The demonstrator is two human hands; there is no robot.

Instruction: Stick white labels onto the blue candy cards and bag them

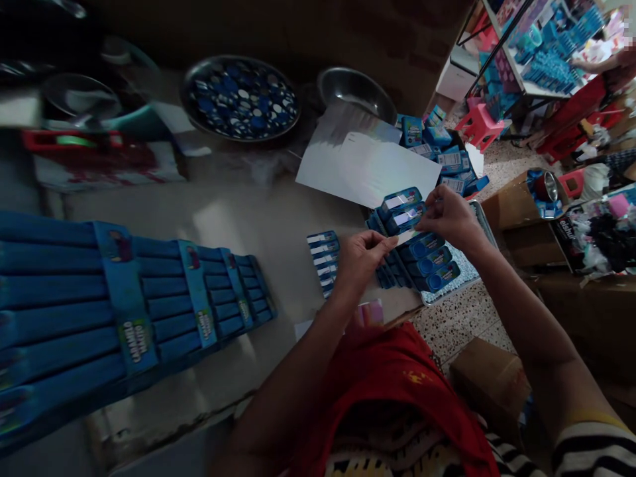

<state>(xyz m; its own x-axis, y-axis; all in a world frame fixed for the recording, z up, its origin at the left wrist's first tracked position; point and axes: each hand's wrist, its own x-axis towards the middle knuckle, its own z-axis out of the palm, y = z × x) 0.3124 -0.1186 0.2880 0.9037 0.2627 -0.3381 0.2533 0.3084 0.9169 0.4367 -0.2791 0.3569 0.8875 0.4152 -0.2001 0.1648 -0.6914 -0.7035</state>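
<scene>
A small white strip [406, 236], probably a sticker, is stretched over a row of small blue boxes [422, 248]. My left hand [358, 262] pinches its left end between thumb and fingers. At the other end, the fingers of my right hand [454, 218] are closed on the strip. The two boxes farthest from me carry similar white strips across them; the nearer ones show round blue ends. To the left of my left hand lies a group of small blue pieces [324, 260] with white strips.
Stacked blue boxes [189, 291] fill the table's left side. Behind are a metal bowl of blue and white discs [243, 99], another metal bowl [355, 93] and white sheets [368, 162]. A metal tray [467, 271] sits under the boxes. Cartons [489, 377] stand on the floor.
</scene>
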